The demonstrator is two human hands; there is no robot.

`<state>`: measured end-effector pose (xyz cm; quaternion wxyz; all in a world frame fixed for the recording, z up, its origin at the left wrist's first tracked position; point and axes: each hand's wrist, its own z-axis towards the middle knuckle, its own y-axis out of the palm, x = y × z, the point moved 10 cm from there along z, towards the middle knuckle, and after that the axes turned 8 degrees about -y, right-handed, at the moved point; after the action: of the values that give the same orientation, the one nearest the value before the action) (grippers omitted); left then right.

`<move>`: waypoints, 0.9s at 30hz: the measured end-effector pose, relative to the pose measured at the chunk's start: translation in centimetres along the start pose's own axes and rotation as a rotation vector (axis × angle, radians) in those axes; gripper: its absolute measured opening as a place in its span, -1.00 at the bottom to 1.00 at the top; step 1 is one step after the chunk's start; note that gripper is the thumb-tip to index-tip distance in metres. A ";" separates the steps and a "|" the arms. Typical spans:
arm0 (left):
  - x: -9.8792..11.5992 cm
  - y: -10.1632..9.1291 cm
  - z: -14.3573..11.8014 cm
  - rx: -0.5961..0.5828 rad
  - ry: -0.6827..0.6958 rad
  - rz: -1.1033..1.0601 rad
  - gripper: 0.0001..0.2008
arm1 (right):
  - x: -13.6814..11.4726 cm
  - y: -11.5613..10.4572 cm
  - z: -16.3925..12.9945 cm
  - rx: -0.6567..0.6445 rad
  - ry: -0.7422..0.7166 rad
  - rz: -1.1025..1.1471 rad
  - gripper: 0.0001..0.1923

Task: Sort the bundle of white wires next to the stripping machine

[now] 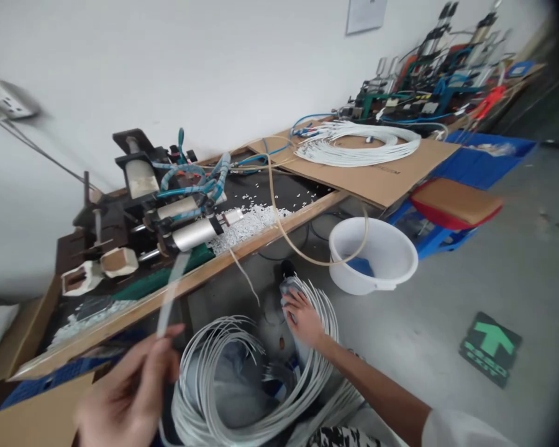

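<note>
My left hand [135, 385], blurred by motion, pinches a white cable [168, 301] between thumb and fingers. The cable's upper part points up toward the silver cylinder [193, 236] of a bench machine. Across my lap lies a large loose coil of white cables [205, 397], its many cut ends fanned out near my knees. My right hand [302, 318] lies over my grey-clad knee beside one end of the coil, fingers stretched and slightly apart. Whether its palm presses on some of the cables is hidden.
White clippings [256, 223] cover part of the wood-edged bench [242, 248]. A white tub [372, 273] stands on the floor to the right, near a stool [456, 202]. Another cable coil [358, 146] lies on cardboard [400, 177]. A tan hose [279, 217] loops over the bench edge.
</note>
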<state>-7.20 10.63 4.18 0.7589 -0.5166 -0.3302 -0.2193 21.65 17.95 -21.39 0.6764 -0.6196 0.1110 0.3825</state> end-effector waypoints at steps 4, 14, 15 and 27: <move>2.1 8.6 -1.6 -0.323 0.301 0.295 -0.72 | -4.3 2.5 -1.3 -0.133 -0.014 0.112 -0.75; -7.3 14.9 -6.8 -0.588 0.276 0.659 -0.46 | -13.9 13.4 -11.4 -0.803 -0.172 0.130 -0.45; -7.9 15.1 -8.4 -0.665 0.277 0.642 -0.41 | -13.8 13.6 -11.5 -0.815 -0.182 0.118 -0.46; -12.0 15.9 -16.8 -0.790 0.371 0.712 -0.83 | -15.5 11.1 -10.0 -0.834 -0.299 0.152 -0.60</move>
<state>-0.14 0.81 -18.89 0.5802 -0.7939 0.1109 -0.1440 7.04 2.11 -22.16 0.3471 -0.7673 -0.1066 0.5286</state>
